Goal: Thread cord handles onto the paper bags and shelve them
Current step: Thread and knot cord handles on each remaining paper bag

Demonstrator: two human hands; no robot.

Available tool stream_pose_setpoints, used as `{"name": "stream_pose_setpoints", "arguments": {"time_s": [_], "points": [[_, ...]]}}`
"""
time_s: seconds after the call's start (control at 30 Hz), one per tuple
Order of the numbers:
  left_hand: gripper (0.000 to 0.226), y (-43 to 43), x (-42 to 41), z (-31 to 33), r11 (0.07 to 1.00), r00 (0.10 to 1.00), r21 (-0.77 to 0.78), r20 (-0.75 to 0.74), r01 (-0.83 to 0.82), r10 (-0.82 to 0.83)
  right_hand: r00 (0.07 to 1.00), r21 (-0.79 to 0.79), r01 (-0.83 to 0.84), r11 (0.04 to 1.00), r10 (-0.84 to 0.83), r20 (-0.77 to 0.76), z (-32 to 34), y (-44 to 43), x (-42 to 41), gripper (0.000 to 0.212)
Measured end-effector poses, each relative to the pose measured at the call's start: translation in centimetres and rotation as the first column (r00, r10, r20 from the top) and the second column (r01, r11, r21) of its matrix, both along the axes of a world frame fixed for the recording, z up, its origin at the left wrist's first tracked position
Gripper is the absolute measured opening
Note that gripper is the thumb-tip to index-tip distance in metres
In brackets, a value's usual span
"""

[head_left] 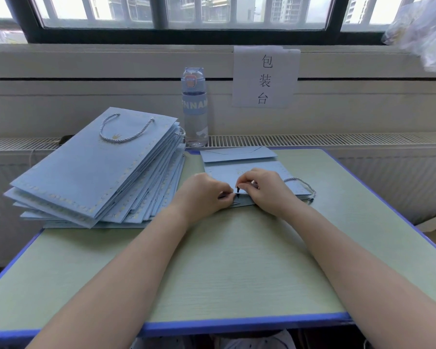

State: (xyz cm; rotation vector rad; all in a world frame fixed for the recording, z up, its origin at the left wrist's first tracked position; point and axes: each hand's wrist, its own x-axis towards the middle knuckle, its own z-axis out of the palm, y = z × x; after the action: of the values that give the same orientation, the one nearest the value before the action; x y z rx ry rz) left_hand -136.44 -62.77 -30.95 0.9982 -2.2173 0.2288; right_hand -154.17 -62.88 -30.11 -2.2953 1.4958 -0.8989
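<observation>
A flat light-blue paper bag (269, 170) lies in the middle of the table with its top edge toward me. My left hand (204, 195) pinches that top edge near its left side. My right hand (264, 191) pinches the dark tip of a twisted cord handle (303, 184) just above the bag's edge, close to my left fingertips. The cord loops out to the right of the bag. A tall fanned stack of blue bags (93, 172) sits at the left, the top one with a cord handle fitted.
The green table (237, 260) has a blue rim. A clear water bottle (194, 107) stands at the back behind the stack. A paper sign (264, 76) hangs on the wall below the window. A radiator grille (337, 140) runs behind the table.
</observation>
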Motion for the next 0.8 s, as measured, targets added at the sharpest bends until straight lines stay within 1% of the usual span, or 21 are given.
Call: {"name": "stream_pose_setpoints", "arguments": {"time_s": [0.07,0.17,0.3,0.33,0.43,0.53,0.63,0.7,0.77,0.8], "points": [[0.040,-0.3,-0.1,-0.3,0.999,0.999,-0.040,0.010,-0.037,0.037,1.000,0.020,-0.010,1.000,0.011,-0.020,0.2,0.0,0.0,0.017],[0.036,-0.1,-0.3,-0.2,0.995,0.997,-0.074,-0.056,-0.061,0.057,0.999,0.017,-0.011,1.000,0.012,-0.043,0.7,0.1,-0.3,0.022],[0.032,0.2,-0.2,0.3,0.998,0.987,-0.053,-0.161,-0.021,0.013,0.999,-0.028,-0.010,1.000,0.012,0.051,1.2,0.5,-0.5,0.023],[0.032,0.2,-0.1,0.4,0.998,0.984,-0.055,-0.177,-0.029,0.018,0.998,-0.033,-0.021,0.999,0.023,0.055,1.2,0.6,-0.4,0.022],[0.031,0.4,0.0,0.5,0.995,0.977,-0.075,-0.207,-0.066,0.050,0.997,-0.040,-0.073,0.997,0.072,-0.021,1.5,0.9,-0.3,0.019],[0.030,0.6,-0.1,0.7,0.993,0.967,-0.074,-0.246,-0.093,0.072,0.988,-0.060,-0.098,0.993,0.089,-0.127,1.8,1.0,-0.5,0.024],[0.031,0.6,-0.2,0.6,0.993,0.958,-0.038,-0.270,-0.114,0.100,0.979,-0.108,-0.077,0.991,0.054,-0.197,2.1,0.9,-0.6,0.025],[0.029,0.8,-0.4,0.6,0.992,0.949,0.031,-0.289,-0.122,0.125,0.978,-0.146,-0.072,0.987,0.041,-0.206,2.0,0.8,-0.6,0.024],[0.022,1.0,-0.5,0.8,0.987,0.941,0.108,-0.306,-0.116,0.144,0.976,-0.161,-0.085,0.983,0.050,-0.213,1.7,0.5,-0.7,0.023],[0.019,1.1,-0.5,0.9,0.987,0.941,0.117,-0.306,-0.113,0.144,0.974,-0.162,-0.093,0.982,0.056,-0.221,1.6,0.4,-0.8,0.022]]}}
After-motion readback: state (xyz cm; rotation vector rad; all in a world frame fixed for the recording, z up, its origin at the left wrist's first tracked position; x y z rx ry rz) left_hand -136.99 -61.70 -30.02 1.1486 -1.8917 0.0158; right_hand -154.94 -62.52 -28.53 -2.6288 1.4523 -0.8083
